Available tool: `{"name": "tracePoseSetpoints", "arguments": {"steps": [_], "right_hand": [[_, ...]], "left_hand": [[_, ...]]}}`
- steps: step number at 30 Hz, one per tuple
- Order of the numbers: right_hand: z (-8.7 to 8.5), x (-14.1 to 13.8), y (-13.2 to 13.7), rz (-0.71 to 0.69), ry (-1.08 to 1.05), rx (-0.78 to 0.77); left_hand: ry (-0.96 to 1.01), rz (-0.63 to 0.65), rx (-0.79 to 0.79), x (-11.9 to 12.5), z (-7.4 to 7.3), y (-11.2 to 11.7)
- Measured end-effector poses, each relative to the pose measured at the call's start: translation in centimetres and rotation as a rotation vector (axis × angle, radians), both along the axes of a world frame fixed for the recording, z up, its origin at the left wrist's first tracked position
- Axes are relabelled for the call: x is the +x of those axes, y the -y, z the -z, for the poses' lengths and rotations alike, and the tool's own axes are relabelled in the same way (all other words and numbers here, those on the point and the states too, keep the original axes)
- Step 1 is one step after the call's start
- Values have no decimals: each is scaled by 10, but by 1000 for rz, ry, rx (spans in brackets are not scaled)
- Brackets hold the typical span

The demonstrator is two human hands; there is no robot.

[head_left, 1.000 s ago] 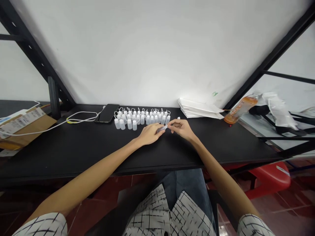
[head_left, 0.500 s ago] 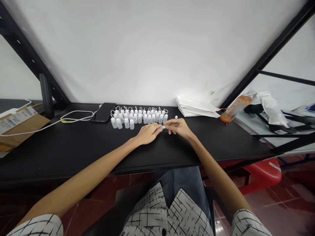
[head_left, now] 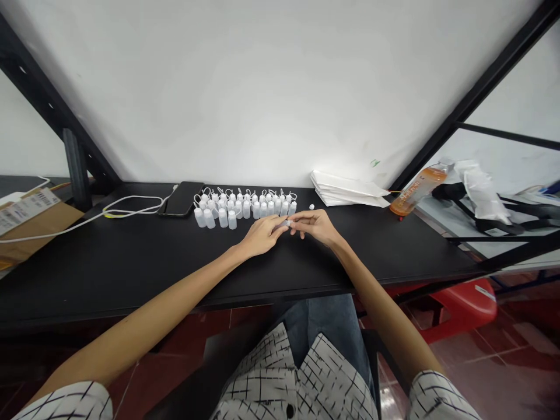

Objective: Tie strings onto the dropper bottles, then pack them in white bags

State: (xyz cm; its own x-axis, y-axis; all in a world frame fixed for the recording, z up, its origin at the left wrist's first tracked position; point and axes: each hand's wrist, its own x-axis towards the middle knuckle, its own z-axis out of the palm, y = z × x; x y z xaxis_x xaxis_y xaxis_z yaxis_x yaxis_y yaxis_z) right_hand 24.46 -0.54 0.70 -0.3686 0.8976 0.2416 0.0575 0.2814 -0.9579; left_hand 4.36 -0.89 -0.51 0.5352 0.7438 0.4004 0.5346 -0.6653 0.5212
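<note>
- My left hand [head_left: 261, 234] sits just right of centre in the frame, fingers curled around a small bottle [head_left: 286, 223]. Only its pale tip shows past my fingertips.
- My right hand [head_left: 315, 225] meets it from the right, thumb and fingertips pinched together on that exposed end. So both hands are closed on the same little thing, low over the black tabletop [head_left: 131, 256].
- It's too small in the shot to tell whether I'm pinching a cap or a nozzle.
- My guess on handling: it's thin, squeezy plastic that weighs next to nothing, so it's not fragile but easy to dent or flick away. It's probably a bit slick too.
- I reckon the best hold is around the body with one hand and a light fingertip pinch on the neck end with the other, without a hard squeeze.
- Just behind my hands, toward the wall, a bunch of matching white bottles [head_left: 242, 208] stands upright in rough rows, with looped tethers on top.
- A lone white cap [head_left: 311, 206] sits right of that bunch, near my right hand.
- Left of the bottles there's a dark phone [head_left: 181, 199] with a white cable [head_left: 131, 205] trailing off left toward a cardboard box [head_left: 30, 216] at the frame's edge.
- To the right there's a stack of white sheets [head_left: 345, 191], and further right an orange drink bottle [head_left: 413, 191] leaning at an angle.
</note>
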Motion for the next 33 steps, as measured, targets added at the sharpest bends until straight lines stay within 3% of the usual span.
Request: {"name": "tracePoseSetpoints", "arguments": {"steps": [6, 13, 23, 33], "right_hand": [[2, -2, 2, -27, 35, -46], [2, -5, 6, -13, -26, -31], [9, -7, 2, 88, 41, 47], [5, -9, 10, 52, -26, -29]], "left_hand": [[52, -19, 11, -1, 4, -1], [108, 22, 170, -2, 3, 3], [8, 64, -10, -6, -3, -9], [4, 110, 230, -6, 8, -5]]}}
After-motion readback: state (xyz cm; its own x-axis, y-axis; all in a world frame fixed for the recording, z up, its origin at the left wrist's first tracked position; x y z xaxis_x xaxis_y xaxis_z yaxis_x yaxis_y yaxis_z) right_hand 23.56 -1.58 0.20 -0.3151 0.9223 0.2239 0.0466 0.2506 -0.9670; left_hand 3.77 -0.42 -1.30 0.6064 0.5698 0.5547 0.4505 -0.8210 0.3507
